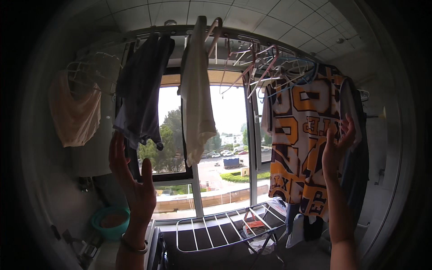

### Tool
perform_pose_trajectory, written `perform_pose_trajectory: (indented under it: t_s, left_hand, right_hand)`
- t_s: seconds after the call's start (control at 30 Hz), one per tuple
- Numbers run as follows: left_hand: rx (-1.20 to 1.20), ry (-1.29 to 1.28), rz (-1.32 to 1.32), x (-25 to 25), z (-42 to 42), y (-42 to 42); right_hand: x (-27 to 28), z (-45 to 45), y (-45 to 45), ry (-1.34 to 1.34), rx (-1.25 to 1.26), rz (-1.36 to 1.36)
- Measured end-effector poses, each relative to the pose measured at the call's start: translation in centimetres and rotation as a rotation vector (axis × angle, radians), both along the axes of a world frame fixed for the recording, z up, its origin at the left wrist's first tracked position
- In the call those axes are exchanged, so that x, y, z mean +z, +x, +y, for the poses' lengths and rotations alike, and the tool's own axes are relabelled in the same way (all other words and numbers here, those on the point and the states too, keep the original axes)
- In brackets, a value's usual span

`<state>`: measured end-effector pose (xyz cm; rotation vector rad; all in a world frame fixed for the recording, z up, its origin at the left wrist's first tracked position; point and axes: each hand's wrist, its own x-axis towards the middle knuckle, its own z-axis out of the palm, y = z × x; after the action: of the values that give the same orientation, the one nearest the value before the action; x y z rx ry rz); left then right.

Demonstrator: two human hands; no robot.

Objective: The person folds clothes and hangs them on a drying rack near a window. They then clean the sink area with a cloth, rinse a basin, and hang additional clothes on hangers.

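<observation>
My left hand (133,179) is raised with fingers apart and nothing in it, just below a dark hanging garment (145,87); I cannot tell whether the fingertips touch its hem. A bracelet circles that wrist. My right hand (339,138), also raised, has spread fingers and appears before a patterned jersey (297,135) in orange, black and white that bears lettering. Whether it touches the cloth is unclear. Between the hands a pale cream garment (197,101) hangs from the ceiling drying rail (236,33). Several bare clothes hangers (256,67) crowd the rail right of it.
A white folding drying rack (216,233) stands below the window (233,141), with folded cloths (254,227) seen beyond its bars. At lower left is a teal basin (109,222). A peach-coloured garment (77,118) hangs far left, and dark clothing (356,182) hangs at right.
</observation>
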<state>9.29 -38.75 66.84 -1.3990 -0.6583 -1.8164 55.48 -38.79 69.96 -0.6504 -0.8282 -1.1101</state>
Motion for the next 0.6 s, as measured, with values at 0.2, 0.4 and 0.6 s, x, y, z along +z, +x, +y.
perform_pose_trajectory:
  t_s: [0.2,0.4,0.6]
  left_hand:
    - [0.039,0.133,0.163,-4.8,2.3,5.5]
    - [-0.129,0.278,0.623,-3.3,1.7,17.3]
    - [-0.353,0.179,0.942,1.3,-0.2,32.0]
  right_hand:
    - [-0.4,-1.9,11.9,0.010,-0.340,0.277]
    - [-3.4,3.4,7.6,-0.636,0.472,0.106]
    - [-4.1,2.4,5.5,-0.724,0.680,-0.377]
